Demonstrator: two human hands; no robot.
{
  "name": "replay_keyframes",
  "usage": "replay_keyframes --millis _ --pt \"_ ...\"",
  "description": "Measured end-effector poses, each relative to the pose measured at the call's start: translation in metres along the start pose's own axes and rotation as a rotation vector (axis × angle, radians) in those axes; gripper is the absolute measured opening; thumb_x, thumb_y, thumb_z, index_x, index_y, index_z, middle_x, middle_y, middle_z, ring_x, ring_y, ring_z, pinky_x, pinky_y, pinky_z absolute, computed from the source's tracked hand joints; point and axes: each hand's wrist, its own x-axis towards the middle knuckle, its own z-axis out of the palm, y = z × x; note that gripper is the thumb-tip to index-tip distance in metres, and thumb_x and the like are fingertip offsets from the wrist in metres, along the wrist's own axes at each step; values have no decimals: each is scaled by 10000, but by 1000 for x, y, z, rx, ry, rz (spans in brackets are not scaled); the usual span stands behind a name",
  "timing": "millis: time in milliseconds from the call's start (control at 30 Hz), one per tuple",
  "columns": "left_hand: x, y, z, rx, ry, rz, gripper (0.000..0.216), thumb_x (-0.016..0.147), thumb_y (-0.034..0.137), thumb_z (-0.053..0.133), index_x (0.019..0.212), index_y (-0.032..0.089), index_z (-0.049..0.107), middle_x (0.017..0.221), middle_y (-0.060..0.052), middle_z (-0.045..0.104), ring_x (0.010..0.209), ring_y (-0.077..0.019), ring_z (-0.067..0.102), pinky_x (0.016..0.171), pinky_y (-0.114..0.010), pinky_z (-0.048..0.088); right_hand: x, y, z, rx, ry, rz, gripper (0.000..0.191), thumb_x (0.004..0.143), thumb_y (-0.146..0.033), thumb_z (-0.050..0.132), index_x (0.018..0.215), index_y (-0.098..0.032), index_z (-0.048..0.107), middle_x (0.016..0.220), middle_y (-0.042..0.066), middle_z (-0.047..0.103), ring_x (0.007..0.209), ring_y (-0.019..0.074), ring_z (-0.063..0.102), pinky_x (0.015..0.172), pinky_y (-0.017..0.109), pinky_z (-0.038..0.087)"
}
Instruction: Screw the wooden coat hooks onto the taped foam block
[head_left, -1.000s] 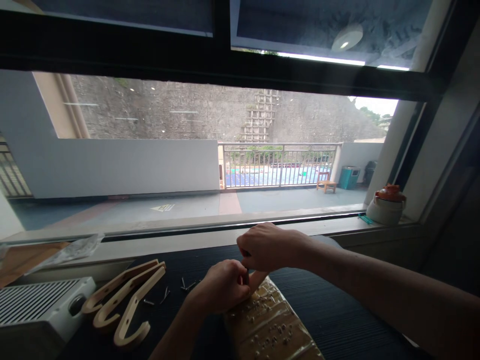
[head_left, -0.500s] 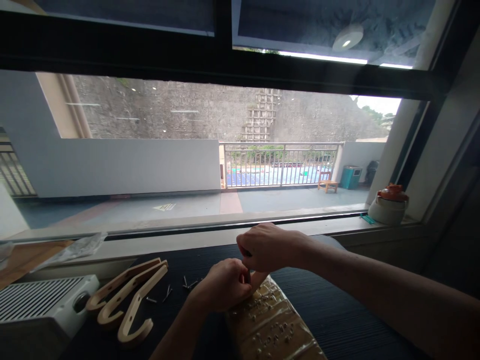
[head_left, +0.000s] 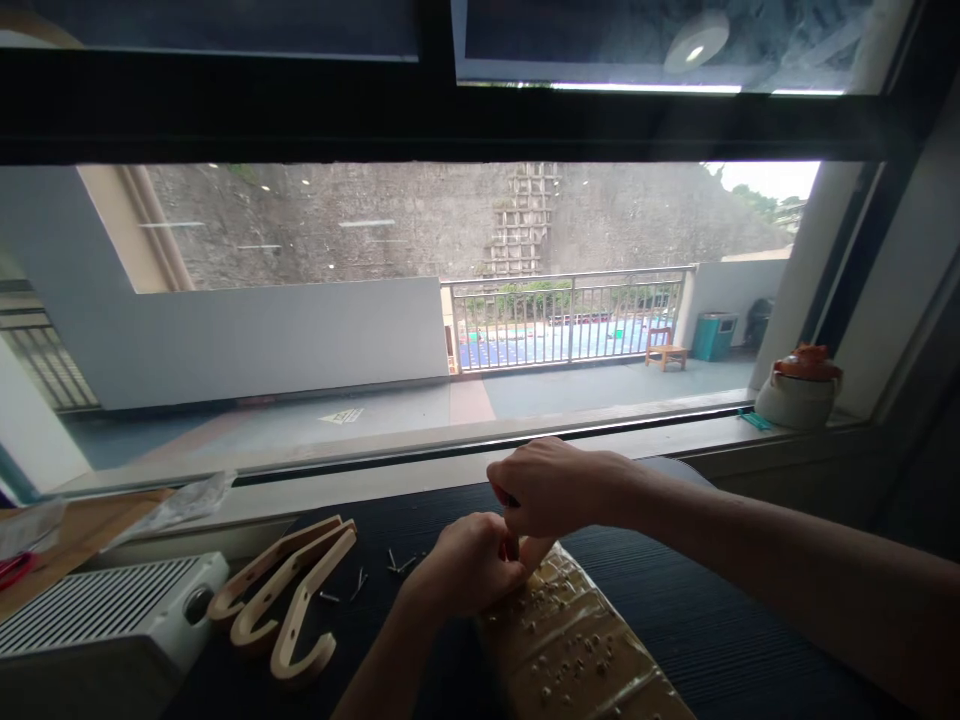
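My right hand [head_left: 546,490] is closed in a fist around a dark upright tool [head_left: 512,547], which looks like a screwdriver. Its lower end goes down to the fingers of my left hand [head_left: 472,565], which are pinched together right below. A pale tan piece [head_left: 537,552] shows beside those fingertips, mostly hidden, and I cannot make out its shape. Under both hands lies a tape-wrapped brown cardboard package [head_left: 581,640] with many small metal bits scattered on top. Left of my hands, several loose screws [head_left: 360,583] and three curved wooden hooks [head_left: 304,610] rest on the dark table [head_left: 637,600].
A white slotted appliance [head_left: 112,600] stands at the left, near cardboard with a clear plastic bag [head_left: 176,505]. The white windowsill [head_left: 360,475] runs behind the table. At its right end sits a pale jug with an orange lid [head_left: 801,385], beside a small green item [head_left: 754,420].
The view has shifted and tilted slightly, so the table things appear further right. Both hands keep the same grip over the package, with the right wrist turned only a little if at all.
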Motion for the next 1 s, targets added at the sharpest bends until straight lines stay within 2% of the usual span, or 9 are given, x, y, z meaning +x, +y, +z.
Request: replay_keyframes --millis 500,700,833,1000 --pt "-1 1 -1 4 29 6 247 738 355 475 651 181 628 632 -8 656 567 -127 553 514 -219 323 -2 0 1 -1 4 22 227 694 -285 503 813 -160 649 732 67 670 617 170 578 509 264 337" --pt "-2 1 2 2 42 3 288 749 373 463 598 183 618 599 -2 646 558 -122 554 499 -218 308 3 3 1 11 7 83 255 700 -305 498 863 -171 642 783 67 674 675 190 590 519 265 344" --pt "-1 -1 3 -1 42 4 220 719 333 492 628 192 635 616 8 655 563 -117 558 502 -214 309 0 5 -6 37 -14 28 371 694 -377 535 995 -171 602 819 63 670 697 192 586 553 274 357" --pt "0 0 3 2 39 0 295 746 372 457 603 191 641 599 3 656 558 -116 551 501 -218 305 -1 4 -6 59 -25 -42 231 735 -290 497 892 -173 619 839 55 671 713 172 579 576 267 351"
